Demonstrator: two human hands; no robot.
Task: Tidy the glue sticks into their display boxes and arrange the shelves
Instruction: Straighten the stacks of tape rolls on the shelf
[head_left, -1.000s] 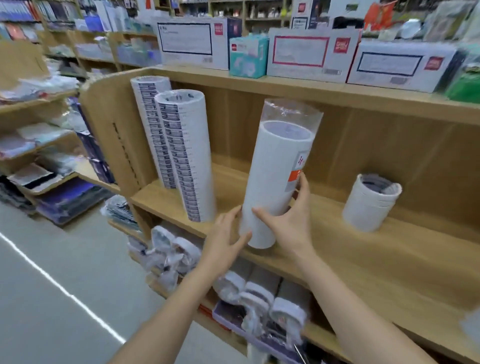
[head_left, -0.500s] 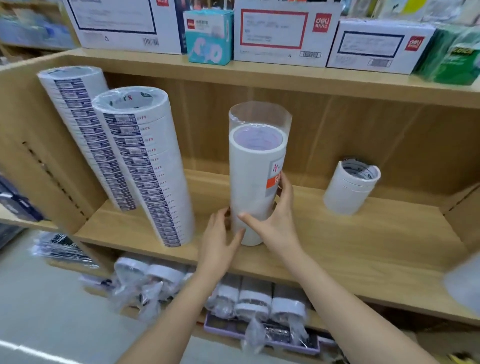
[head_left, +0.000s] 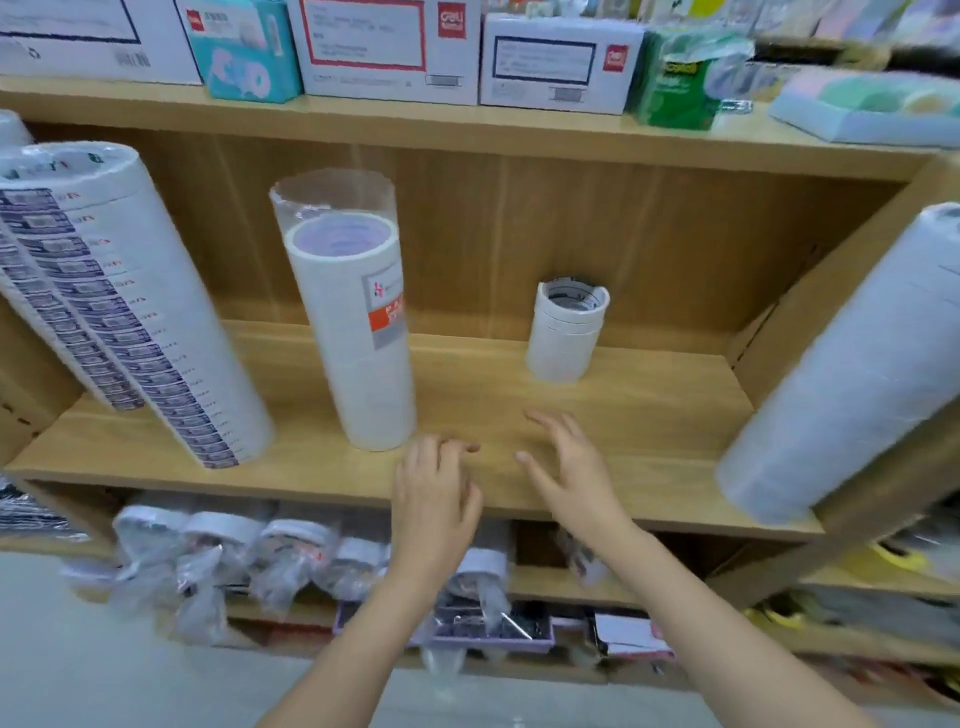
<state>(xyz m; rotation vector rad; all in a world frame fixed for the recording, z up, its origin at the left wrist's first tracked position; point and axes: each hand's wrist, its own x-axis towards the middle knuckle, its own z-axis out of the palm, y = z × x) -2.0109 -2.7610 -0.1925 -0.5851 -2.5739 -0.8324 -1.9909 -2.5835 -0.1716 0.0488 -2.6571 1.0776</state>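
A tall white stack of tape rolls in clear wrap (head_left: 358, 332) stands upright on the wooden shelf (head_left: 623, 410), with an orange label on its side. My left hand (head_left: 434, 493) hovers just right of its base, fingers loosely curled, holding nothing. My right hand (head_left: 569, 467) is spread open over the shelf's front part, also holding nothing. A short stack of white tape rolls (head_left: 566, 332) stands further back to the right. No glue sticks show in this view.
A tall leaning stack of labelled rolls (head_left: 124, 312) stands at the left, and another white wrapped stack (head_left: 852, 374) leans at the right edge. White and teal boxes (head_left: 389, 47) line the top shelf. Bagged tape rolls (head_left: 218, 556) fill the shelf below.
Both hands have let go of the wrapped stack and drawn back to the right. The stack now stands alone. The view has swung right, revealing the stack at the right edge.
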